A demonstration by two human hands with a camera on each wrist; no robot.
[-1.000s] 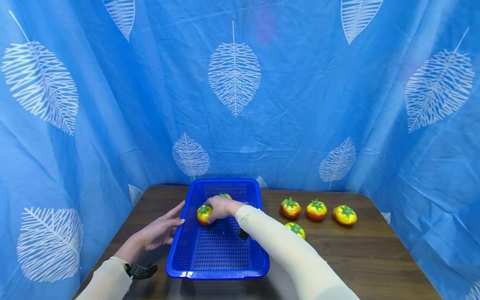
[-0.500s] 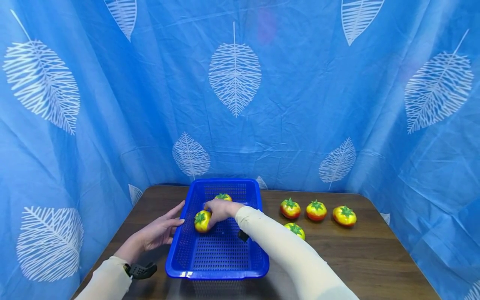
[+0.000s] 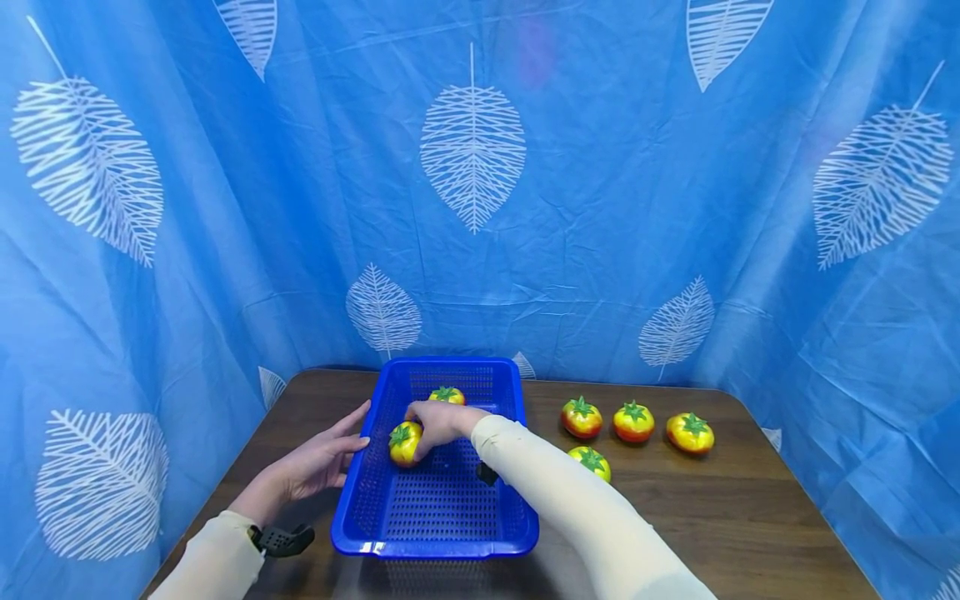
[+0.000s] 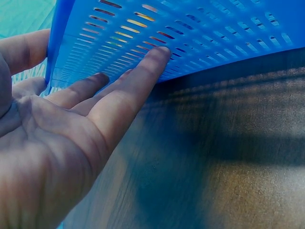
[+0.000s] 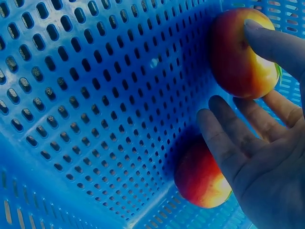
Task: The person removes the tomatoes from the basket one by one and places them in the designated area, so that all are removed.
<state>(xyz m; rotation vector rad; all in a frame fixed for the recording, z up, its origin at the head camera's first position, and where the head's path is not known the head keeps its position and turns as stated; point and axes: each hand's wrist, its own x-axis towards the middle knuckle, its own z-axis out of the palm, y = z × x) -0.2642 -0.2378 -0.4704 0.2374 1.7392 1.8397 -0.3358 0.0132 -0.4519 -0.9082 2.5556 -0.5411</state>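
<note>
Tomatoes [image 3: 403,447] are split: two in the blue basket [image 3: 442,550], four left on the table [image 3: 697,508]. One inside is pinched by the right hand [image 3: 444,421]; the basket is touched by the left hand [image 3: 317,463], fingers straight.

Six tomatoes [image 3: 403,450] are in view: two inside one basket [image 3: 438,548], four on one surface [image 3: 727,517]. There is one left hand [image 3: 315,462] and one right hand [image 3: 437,422], two in all, with two sleeves [image 3: 573,500].
</note>
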